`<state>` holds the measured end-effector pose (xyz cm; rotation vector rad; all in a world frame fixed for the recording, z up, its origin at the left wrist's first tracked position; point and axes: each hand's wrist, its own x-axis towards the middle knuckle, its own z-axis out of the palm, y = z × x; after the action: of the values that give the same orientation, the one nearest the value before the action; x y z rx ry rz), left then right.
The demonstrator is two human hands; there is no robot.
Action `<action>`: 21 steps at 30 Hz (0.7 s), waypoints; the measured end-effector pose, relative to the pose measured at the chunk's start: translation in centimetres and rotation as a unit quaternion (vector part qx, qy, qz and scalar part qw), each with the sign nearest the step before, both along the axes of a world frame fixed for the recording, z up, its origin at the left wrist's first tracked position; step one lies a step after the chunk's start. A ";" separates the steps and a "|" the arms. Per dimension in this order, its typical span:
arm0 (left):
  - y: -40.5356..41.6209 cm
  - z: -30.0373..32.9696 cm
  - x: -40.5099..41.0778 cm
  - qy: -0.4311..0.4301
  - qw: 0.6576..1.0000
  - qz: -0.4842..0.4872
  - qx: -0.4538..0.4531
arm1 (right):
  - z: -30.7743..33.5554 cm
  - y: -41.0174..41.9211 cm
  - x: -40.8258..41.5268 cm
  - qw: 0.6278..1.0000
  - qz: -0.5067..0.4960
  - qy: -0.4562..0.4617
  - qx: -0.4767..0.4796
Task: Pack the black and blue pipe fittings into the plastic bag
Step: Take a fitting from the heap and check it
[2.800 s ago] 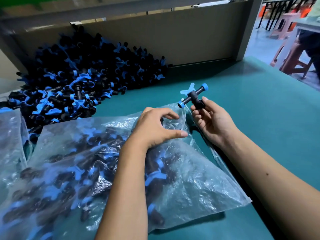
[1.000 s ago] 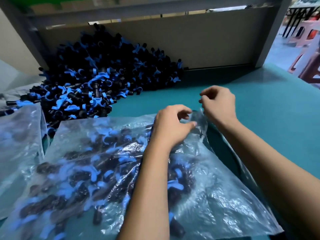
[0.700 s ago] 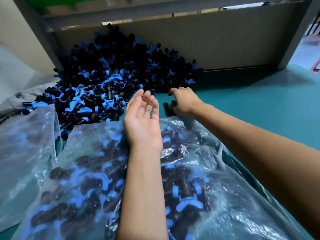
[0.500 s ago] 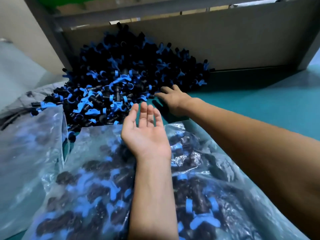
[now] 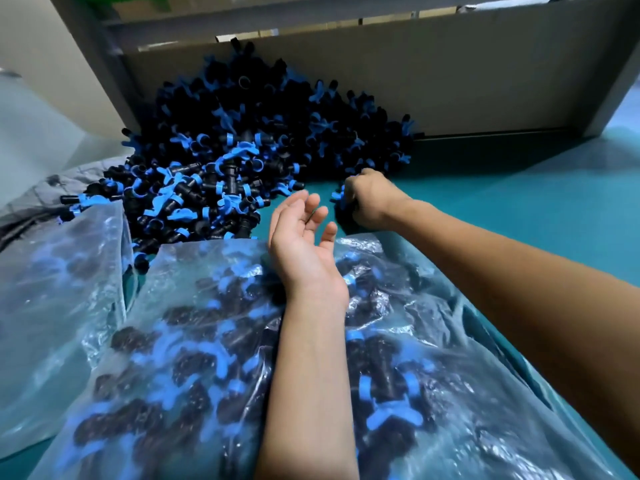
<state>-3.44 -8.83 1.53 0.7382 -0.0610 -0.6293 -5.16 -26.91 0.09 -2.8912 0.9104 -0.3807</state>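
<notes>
head view | worn high, faces forward and down | close over table (image 5: 519,202), single view

We're at a teal-green tabletop (image 5: 519,188) here, with a plain beige board (image 5: 433,74) standing along its far edge inside a grey frame (image 5: 100,64). Off to the left we get a pale wall (image 5: 41,64), and some crumpled grey cloth (image 5: 59,181) below it.

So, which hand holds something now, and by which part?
The right hand grips fittings at the pile's edge; which part is hidden. The left hand holds nothing.
</notes>
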 end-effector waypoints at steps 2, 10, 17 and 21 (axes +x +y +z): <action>-0.2 -0.1 -0.3 -0.060 0.998 -0.015 0.033 | 0.4 0.5 -3.1 0.995 -0.016 -0.089 0.030; -1.0 -0.8 -2.0 -0.384 0.909 -0.092 0.133 | 0.3 5.9 -14.8 0.702 -0.107 -0.611 0.349; -1.1 -1.2 -3.5 -0.555 0.781 -0.207 0.198 | -2.8 9.3 -18.3 0.597 -0.080 -0.648 0.465; -1.0 -1.2 -3.5 -0.553 0.780 -0.201 0.214 | -3.4 9.8 -18.5 0.663 -0.077 -0.601 0.439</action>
<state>-6.98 -9.86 0.32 1.4935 -1.2344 -0.5316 -23.65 -17.16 -3.33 -1.1770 0.6881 -1.2075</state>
